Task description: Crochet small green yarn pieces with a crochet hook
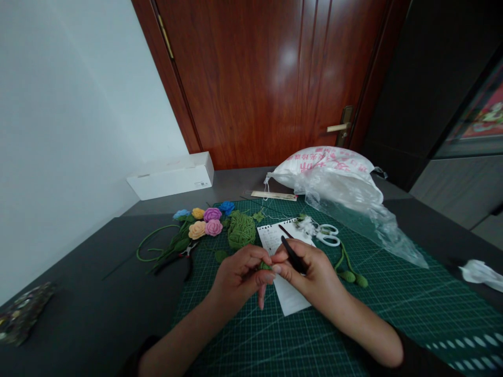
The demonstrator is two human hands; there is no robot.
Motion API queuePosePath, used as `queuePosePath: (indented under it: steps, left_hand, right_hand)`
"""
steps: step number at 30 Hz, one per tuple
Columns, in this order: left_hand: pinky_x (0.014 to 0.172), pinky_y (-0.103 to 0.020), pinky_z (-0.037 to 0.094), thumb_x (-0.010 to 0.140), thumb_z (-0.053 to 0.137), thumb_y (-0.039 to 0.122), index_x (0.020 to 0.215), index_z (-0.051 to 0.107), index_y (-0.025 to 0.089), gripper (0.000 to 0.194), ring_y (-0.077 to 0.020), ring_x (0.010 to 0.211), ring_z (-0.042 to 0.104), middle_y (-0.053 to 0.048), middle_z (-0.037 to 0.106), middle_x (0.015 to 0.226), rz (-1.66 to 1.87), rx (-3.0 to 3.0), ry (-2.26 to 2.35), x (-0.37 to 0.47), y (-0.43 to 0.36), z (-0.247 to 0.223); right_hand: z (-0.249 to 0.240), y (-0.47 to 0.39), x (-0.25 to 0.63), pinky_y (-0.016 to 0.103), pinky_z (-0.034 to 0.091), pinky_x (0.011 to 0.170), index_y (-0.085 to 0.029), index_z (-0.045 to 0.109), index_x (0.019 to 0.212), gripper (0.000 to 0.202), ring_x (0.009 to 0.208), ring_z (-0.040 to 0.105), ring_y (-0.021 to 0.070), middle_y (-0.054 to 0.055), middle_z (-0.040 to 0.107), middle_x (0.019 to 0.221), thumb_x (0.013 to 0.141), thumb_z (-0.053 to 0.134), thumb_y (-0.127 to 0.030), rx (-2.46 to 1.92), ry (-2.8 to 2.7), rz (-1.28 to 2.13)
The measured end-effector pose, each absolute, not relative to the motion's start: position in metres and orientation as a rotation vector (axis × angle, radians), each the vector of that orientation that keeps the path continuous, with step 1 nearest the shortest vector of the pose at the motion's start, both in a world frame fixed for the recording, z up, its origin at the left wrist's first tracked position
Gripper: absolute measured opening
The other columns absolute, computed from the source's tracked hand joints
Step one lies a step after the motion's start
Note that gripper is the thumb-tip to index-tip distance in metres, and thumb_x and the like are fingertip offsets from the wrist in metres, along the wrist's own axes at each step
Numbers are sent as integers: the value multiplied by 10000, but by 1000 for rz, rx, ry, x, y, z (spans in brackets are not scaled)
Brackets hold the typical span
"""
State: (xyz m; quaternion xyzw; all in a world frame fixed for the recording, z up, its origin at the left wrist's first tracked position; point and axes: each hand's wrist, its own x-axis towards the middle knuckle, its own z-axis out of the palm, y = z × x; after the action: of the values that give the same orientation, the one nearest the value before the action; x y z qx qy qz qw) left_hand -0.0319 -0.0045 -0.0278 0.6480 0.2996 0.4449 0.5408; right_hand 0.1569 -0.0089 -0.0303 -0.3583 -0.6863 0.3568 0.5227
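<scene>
Between the fingertips of my left hand point(239, 275) is a small green crocheted piece point(264, 266). My right hand point(314, 269) is closed around a black-handled crochet hook point(290, 249), its fingertips meeting the green piece; the hook's tip is hidden. Just beyond my hands sits a ball of green yarn point(241, 230). A sheet of handwritten notepaper point(293, 297) lies partly under my right hand, with a dark pen-like stick point(285, 231) across its top. White-handled scissors point(328, 234) rest to the right of the paper.
Crocheted flowers point(212, 226) with green stems lie at left beside pliers point(188, 254). Green stems with buds point(349, 275) are at right on the cutting mat point(401, 309). Farther back are a white box point(173, 175), a wooden ruler point(274, 196) and a stuffed white bag point(334, 167).
</scene>
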Motion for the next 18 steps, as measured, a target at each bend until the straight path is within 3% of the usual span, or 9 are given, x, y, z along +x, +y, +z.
queuePosePath:
  steps: [3,6,10,12,15,18]
  left_hand:
    - [381,-177,485,878,742,288,922,593,195,181,-108,392,632,46,665,631,1027,1533,707,-31,-4,-28]
    - [375,-160,464,882,734,271,925,568,193,188,-104,394,633,64,645,619,1018,1519,684,-30,-3,-27]
    - [383,-159,461,894,724,290,928,553,188,202,-98,403,636,41,677,670,1007,1517,669,-30,-3,-27]
    - [381,-164,460,888,734,317,924,553,187,225,-98,401,630,34,679,675,996,1510,667,-31,-4,-27]
    - [379,-168,461,870,758,347,915,554,187,263,-95,390,612,47,653,637,982,1489,665,-31,-5,-26]
    - [376,-159,450,863,769,354,910,556,186,276,-83,377,590,56,636,614,975,1483,652,-31,-6,-26]
  right_hand:
    - [-26,-9,160,266,418,589,-216,693,963,202,650,545,146,6,624,788,922,687,-414,-877,-1487,973]
    - [-20,-5,165,252,394,575,-209,663,879,270,628,461,128,-7,542,765,959,618,-462,-733,-1225,1180]
    - [-10,-3,171,270,466,778,-186,643,736,366,859,517,157,46,571,946,938,648,-490,-560,-1082,1325]
    - [-8,-4,172,238,451,683,-187,659,764,369,784,498,132,29,552,900,939,648,-511,-518,-1095,1360]
    - [-9,-5,173,193,313,474,-193,684,843,294,546,406,64,-18,541,756,917,699,-477,-491,-1127,1397]
    - [-11,-3,170,179,321,410,-196,680,890,226,447,450,44,-7,666,747,846,799,-383,-525,-1143,1392]
